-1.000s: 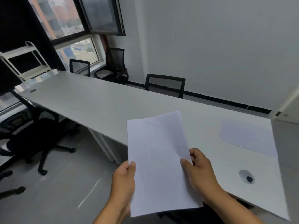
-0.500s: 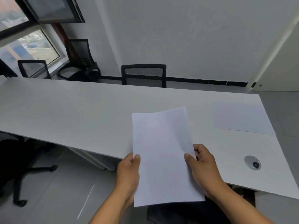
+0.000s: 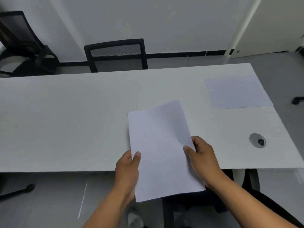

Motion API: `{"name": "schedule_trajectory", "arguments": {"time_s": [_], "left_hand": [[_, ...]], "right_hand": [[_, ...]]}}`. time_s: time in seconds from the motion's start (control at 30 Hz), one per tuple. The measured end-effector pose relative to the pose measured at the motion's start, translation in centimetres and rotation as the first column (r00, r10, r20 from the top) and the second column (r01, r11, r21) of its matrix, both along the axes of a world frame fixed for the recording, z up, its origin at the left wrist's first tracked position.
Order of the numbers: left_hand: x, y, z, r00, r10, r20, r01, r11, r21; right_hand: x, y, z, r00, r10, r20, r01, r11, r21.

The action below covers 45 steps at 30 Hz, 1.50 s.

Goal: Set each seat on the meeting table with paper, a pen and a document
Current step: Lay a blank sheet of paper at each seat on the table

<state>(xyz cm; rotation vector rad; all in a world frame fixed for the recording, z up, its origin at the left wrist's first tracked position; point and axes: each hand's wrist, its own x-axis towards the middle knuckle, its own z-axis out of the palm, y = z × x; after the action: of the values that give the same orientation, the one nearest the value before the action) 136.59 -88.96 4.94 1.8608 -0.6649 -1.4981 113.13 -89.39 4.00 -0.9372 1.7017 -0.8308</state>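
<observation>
A blank white sheet of paper [image 3: 162,150] is held upright-lengthwise over the near edge of the long white meeting table [image 3: 65,120]. My left hand [image 3: 128,168] pinches its left edge, thumb on top. My right hand [image 3: 201,155] grips its right edge the same way. The sheet's far half hangs over the tabletop, its near half over the floor. Another white sheet [image 3: 236,92] lies flat at the table's far right end. No pen or document is visible.
A black mesh chair [image 3: 116,55] stands behind the table's far side, another black chair [image 3: 19,43] in the far left corner. A round cable grommet [image 3: 257,140] sits in the tabletop at right. A dark chair seat [image 3: 197,199] is below my hands.
My view has swung right and down, so the table now runs straight across. The held sheet has come forward over the table's near edge; both hands keep their grip.
</observation>
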Motion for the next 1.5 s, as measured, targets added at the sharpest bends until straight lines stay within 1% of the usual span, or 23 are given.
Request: {"name": "schedule_trajectory", "arguments": {"time_s": [0.17, 0.27, 0.37, 0.5, 0.57, 0.63, 0.73, 0.87, 1.0, 1.17, 1.37, 1.5], "left_hand": [[1.1, -1.7, -2.5, 0.998, -0.053, -0.045, 0.055, 0.998, 0.043], [1.8, -2.1, -3.2, 0.995, -0.06, -0.085, 0.067, 0.994, 0.084], [2.5, -2.5, -3.8, 0.993, -0.065, -0.101, 0.074, 0.993, 0.093], [3.1, -2.9, -4.0, 0.996, -0.033, -0.082, 0.04, 0.996, 0.078], [3.7, -2.7, -3.9, 0.997, -0.01, -0.078, 0.015, 0.997, 0.071], [4.3, -2.4, -3.8, 0.997, 0.009, -0.071, -0.004, 0.998, 0.064], [5.1, -2.0, -3.5, 0.999, 0.036, -0.036, -0.034, 0.999, 0.04], [5.8, -1.4, -3.0, 0.996, 0.088, -0.029, -0.088, 0.996, 0.018], [7.0, -1.4, -1.8, 0.99, 0.139, -0.028, -0.14, 0.99, -0.012], [8.4, -1.3, -0.3, 0.981, 0.187, -0.057, -0.189, 0.981, -0.036], [8.4, -1.1, -0.6, 0.984, 0.172, -0.041, -0.174, 0.984, -0.031], [7.4, -1.0, -0.9, 0.982, 0.174, -0.068, -0.176, 0.984, -0.021]], "right_hand": [[0.9, -0.6, -2.2, 0.993, -0.06, -0.101, 0.062, 0.998, 0.01], [1.1, -0.6, -3.0, 0.989, -0.132, -0.069, 0.134, 0.991, 0.024], [1.2, -0.6, -3.5, 0.981, -0.191, -0.037, 0.192, 0.981, 0.039], [0.5, -1.1, -4.9, 0.974, -0.219, -0.055, 0.221, 0.975, 0.038], [-0.6, -1.6, -5.9, 0.965, -0.238, -0.108, 0.243, 0.97, 0.03], [-1.9, -2.2, -6.8, 0.953, -0.228, -0.199, 0.239, 0.97, 0.032], [-3.3, -3.2, -8.1, 0.924, -0.159, -0.347, 0.185, 0.982, 0.045], [-3.8, -4.6, -9.9, 0.892, -0.094, -0.443, 0.117, 0.993, 0.025], [-3.5, -5.4, -11.1, 0.876, -0.055, -0.478, 0.083, 0.996, 0.038], [-2.6, -5.8, -12.0, 0.867, -0.06, -0.495, 0.1, 0.993, 0.054], [-2.3, -6.3, -12.1, 0.864, -0.096, -0.494, 0.145, 0.987, 0.062], [-2.4, -6.6, -12.4, 0.855, -0.096, -0.509, 0.157, 0.985, 0.077]]}}
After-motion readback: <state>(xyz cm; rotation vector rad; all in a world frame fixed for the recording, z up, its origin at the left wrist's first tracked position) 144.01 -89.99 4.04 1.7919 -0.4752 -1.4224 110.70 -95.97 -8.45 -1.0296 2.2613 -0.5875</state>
